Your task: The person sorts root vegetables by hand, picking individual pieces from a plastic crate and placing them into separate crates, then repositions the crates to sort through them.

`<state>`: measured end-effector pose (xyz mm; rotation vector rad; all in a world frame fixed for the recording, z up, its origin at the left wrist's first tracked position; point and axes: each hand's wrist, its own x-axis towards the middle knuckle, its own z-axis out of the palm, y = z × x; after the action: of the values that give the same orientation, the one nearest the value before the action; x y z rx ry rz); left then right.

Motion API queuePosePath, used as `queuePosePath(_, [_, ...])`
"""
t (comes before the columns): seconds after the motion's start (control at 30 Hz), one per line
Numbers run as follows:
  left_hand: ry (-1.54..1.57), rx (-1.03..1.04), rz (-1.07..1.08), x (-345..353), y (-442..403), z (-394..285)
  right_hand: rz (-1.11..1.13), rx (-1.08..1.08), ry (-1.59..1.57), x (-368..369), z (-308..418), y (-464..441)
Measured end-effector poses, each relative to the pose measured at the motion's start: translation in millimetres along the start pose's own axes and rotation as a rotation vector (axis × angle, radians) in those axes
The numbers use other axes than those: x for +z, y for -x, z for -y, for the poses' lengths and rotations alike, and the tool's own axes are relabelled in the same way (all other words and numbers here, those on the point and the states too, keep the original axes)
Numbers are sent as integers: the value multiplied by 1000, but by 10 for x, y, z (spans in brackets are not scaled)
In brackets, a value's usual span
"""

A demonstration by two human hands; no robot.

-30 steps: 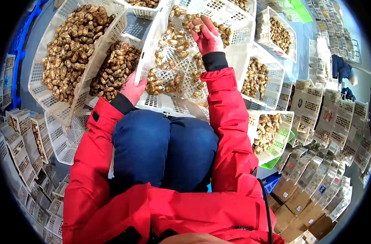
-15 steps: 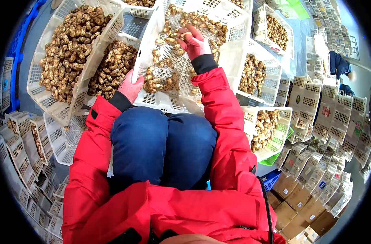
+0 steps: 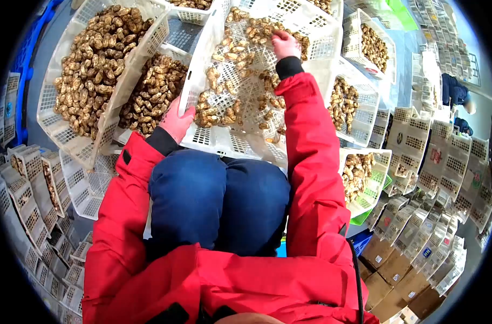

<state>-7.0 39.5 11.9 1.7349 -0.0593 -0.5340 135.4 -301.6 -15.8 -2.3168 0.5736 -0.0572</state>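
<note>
My left hand (image 3: 177,120) is closed on the near left rim of the white crate (image 3: 240,144), with the thumb over the edge. The crate stands tilted in front of my knees, and brown knobbly pieces (image 3: 219,116) lie scattered over its slatted bottom. Inside it, toward the far right, my right hand (image 3: 285,44) touches the pieces there. Its fingertips point down and left and are partly hidden, so whether a piece is between them does not show.
Crates heaped with like pieces stand at left (image 3: 89,70), behind my left hand (image 3: 154,92), and at right (image 3: 344,102). Another (image 3: 356,175) sits beside my right sleeve. Stacked crates, cardboard boxes (image 3: 394,267) and a person in dark clothes (image 3: 454,90) are at far right.
My right hand was raised with a piece at its fingers, moved left, then went right and down to the pieces at the crate's right side. My left hand stays on the rim.
</note>
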Motion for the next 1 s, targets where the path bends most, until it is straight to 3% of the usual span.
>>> queuePosePath(0.1, [-7, -25, -12, 3, 4, 47, -51, -175, 297, 105, 82, -312])
queuePosePath(0.23, [-17, -33, -15, -2, 22, -12, -10, -221, 678, 400, 85, -529])
queuePosePath(0.37, [9, -20, 5, -4, 10, 100, -45, -264, 765, 382, 238, -471])
queuePosePath(0.4, [-23, -36, 3, -2, 15, 43, -151, -353, 874, 419, 228, -502])
queuePosePath(0.57, [7, -6, 14, -3, 5, 77, 10, -207, 1062, 382, 355, -478])
queuePosePath(0.67, [61, -62, -16, 14, 25, 67, -1, -319, 999, 373, 252, -566])
queuePosePath(0.7, [38, -60, -5, 1, 15, 69, -118, -399, 987, 375, 207, -541])
queuePosePath(0.8, [19, -40, 5, 1, -4, 14, 16, -222, 642, 273, 109, -496])
queuePosePath(0.83, [150, -49, 35, -12, 23, -62, 41, -166, 421, 168, 162, -379])
queuePosePath(0.87, [97, 21, -2, -31, 19, -161, 101, -66, -83, 285, -174, -511])
queuePosePath(0.93, [719, -17, -31, -198, -23, 81, 335, 220, -1097, 150, -164, -231])
queuePosePath(0.97, [792, -56, -59, -415, 0, 65, 408, 215, -1247, 61, -112, -73])
queuePosePath(1.0, [863, -91, -91, -658, 20, -33, 627, 162, -1346, 57, -309, -120])
